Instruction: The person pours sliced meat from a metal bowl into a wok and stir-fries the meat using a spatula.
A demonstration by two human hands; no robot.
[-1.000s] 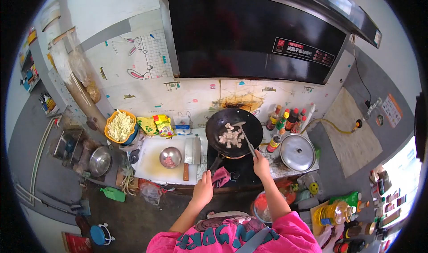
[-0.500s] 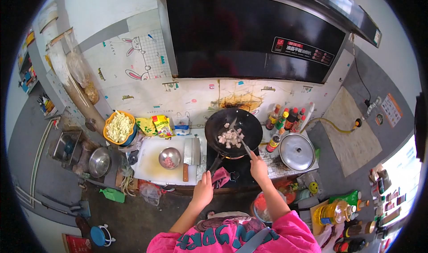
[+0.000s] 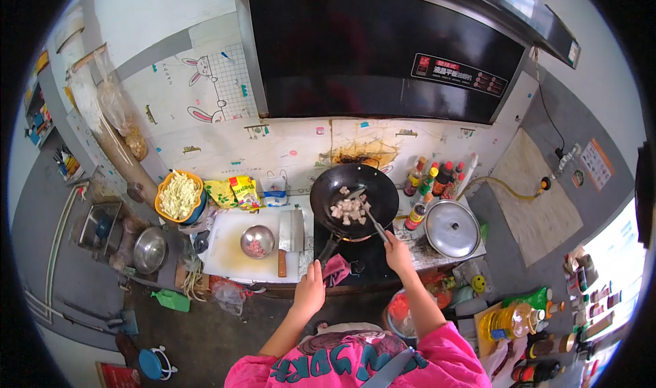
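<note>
My left hand (image 3: 310,289) is wrapped round the handle (image 3: 329,249) of a black wok (image 3: 321,202) on the stove. In my right hand (image 3: 398,253) is the shaft of a metal spatula (image 3: 375,223), its blade down inside the wok among the food. Pale chunks of meat (image 3: 348,212) lie in a loose pile at the middle of the wok. A dark pink cloth (image 3: 336,270) rests at the stove's front edge, just right of my left hand.
Left of the stove, a white cutting board (image 3: 225,246) bears a metal bowl (image 3: 257,242) of raw meat and a cleaver (image 3: 292,232). A basin of cut vegetables (image 3: 180,195) stands farther left. Sauce bottles (image 3: 415,216) and a pot lid (image 3: 452,229) are on the right.
The spatula blade has shifted slightly in the wok, and the meat chunks lie a little differently. Both hands keep their holds. The whole view has shifted slightly.
</note>
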